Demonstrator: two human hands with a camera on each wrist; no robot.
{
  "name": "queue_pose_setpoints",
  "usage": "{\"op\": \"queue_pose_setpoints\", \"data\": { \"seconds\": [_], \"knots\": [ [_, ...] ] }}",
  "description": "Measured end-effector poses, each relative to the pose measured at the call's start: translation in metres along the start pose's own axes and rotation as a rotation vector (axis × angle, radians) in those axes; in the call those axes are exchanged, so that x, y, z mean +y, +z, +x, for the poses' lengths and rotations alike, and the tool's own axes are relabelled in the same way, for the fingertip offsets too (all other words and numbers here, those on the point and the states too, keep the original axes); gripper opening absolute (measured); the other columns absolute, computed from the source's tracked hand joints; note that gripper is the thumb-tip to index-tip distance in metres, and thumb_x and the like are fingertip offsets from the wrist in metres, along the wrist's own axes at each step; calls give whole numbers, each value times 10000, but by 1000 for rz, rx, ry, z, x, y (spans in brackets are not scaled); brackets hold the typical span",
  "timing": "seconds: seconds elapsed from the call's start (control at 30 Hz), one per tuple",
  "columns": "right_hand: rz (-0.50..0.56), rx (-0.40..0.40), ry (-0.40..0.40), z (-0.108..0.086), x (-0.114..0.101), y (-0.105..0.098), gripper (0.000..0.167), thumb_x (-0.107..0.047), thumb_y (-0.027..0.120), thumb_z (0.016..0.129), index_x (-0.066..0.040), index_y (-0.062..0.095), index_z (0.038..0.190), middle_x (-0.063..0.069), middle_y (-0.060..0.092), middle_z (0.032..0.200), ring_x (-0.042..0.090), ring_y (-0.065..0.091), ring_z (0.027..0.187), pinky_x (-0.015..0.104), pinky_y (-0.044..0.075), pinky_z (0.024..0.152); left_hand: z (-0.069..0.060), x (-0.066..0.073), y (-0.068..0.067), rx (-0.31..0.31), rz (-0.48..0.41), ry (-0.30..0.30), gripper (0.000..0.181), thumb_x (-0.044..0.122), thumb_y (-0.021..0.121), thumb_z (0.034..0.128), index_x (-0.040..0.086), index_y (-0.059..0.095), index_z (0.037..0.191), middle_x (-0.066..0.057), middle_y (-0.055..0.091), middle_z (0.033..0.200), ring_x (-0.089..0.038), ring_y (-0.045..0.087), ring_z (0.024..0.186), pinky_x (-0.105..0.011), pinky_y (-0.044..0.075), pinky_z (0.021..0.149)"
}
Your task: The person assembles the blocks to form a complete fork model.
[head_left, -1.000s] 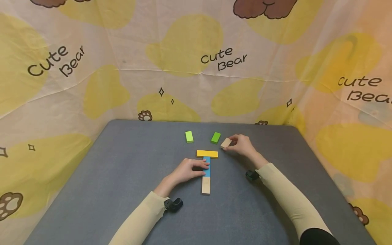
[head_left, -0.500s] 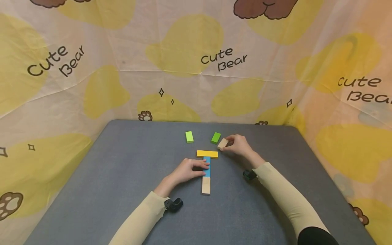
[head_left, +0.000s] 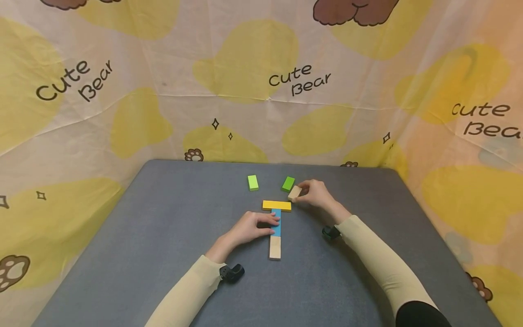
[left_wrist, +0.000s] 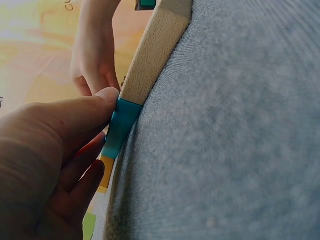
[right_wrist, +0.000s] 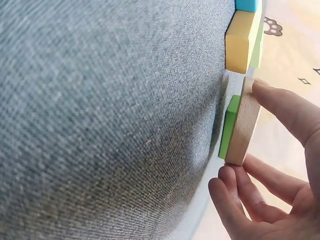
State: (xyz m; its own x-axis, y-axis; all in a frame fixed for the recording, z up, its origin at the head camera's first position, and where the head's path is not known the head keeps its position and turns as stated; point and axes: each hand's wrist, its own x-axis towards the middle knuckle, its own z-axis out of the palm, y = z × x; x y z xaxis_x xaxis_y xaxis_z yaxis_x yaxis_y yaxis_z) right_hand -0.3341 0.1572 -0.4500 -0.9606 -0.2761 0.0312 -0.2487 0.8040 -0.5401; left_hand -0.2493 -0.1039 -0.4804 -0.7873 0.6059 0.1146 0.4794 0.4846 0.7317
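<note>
In the head view a plain wooden block (head_left: 275,248), a blue block (head_left: 276,225) and a crosswise yellow block (head_left: 277,206) form a T on the table. My left hand (head_left: 247,227) holds the blue block, its thumb near the joint with the wooden one and its fingers toward the yellow end. My right hand (head_left: 318,194) pinches a second wooden block (right_wrist: 245,122) between thumb and fingertips, tilted, right of the yellow bar. A dark green block (head_left: 288,184) lies just beyond it; in the right wrist view the wooden block partly hides this green block (right_wrist: 229,127).
A light green block (head_left: 253,182) lies farther left, behind the yellow bar. The grey cloth-covered table (head_left: 175,236) is enclosed by a printed yellow and pink curtain (head_left: 245,68). Dark wrist cameras sit on both sleeves.
My right hand has carried the second wooden block left and slightly toward me, closer to the yellow bar's right end. The left hand stays in place.
</note>
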Motion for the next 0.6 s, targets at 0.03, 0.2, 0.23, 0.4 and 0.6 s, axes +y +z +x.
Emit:
{"op": "queue_pose_setpoints", "data": {
  "seconds": [0.03, 0.2, 0.23, 0.4, 0.6],
  "knots": [
    [0, -3, 0, 0, 0, 0, 659, -398, 824, 703, -14, 632, 1203, 152, 655, 1130, 275, 620, 995, 415, 535, 833, 0, 0, 0, -1, 1, 0, 287, 257, 713, 855, 210, 711, 1138, 144, 655, 1188, -20, 501, 1246, -317, 408, 1061],
    [1, -16, 3, 1, -1, 1, 664, -403, 825, 701, -21, 630, 1208, 152, 651, 1145, 280, 620, 1011, 418, 538, 840, 1, -1, 0, -3, -2, 3, 290, 255, 711, 856, 206, 709, 1142, 146, 651, 1195, -23, 499, 1249, -326, 408, 1061],
    [-1, -18, 4, 1, -1, 1, 665, -405, 825, 701, -24, 630, 1209, 149, 651, 1148, 279, 621, 1013, 416, 539, 839, 1, -1, 0, -5, -3, 0, 290, 257, 711, 856, 208, 710, 1142, 148, 651, 1195, -17, 496, 1249, -321, 406, 1062],
    [0, -23, 8, 2, -1, 2, 664, -404, 825, 700, -30, 630, 1214, 144, 650, 1155, 277, 622, 1021, 413, 540, 835, 1, 0, 0, -10, -8, 0, 290, 256, 708, 858, 207, 709, 1144, 146, 650, 1198, -21, 493, 1255, -325, 404, 1064],
    [-7, -25, -2, 1, -2, 3, 656, -386, 827, 703, -20, 630, 1211, 152, 653, 1153, 283, 621, 1020, 423, 533, 850, 0, 1, 0, -3, -12, 2, 286, 240, 714, 854, 202, 712, 1137, 145, 653, 1192, -21, 494, 1253, -327, 405, 1064]
  ]
}}
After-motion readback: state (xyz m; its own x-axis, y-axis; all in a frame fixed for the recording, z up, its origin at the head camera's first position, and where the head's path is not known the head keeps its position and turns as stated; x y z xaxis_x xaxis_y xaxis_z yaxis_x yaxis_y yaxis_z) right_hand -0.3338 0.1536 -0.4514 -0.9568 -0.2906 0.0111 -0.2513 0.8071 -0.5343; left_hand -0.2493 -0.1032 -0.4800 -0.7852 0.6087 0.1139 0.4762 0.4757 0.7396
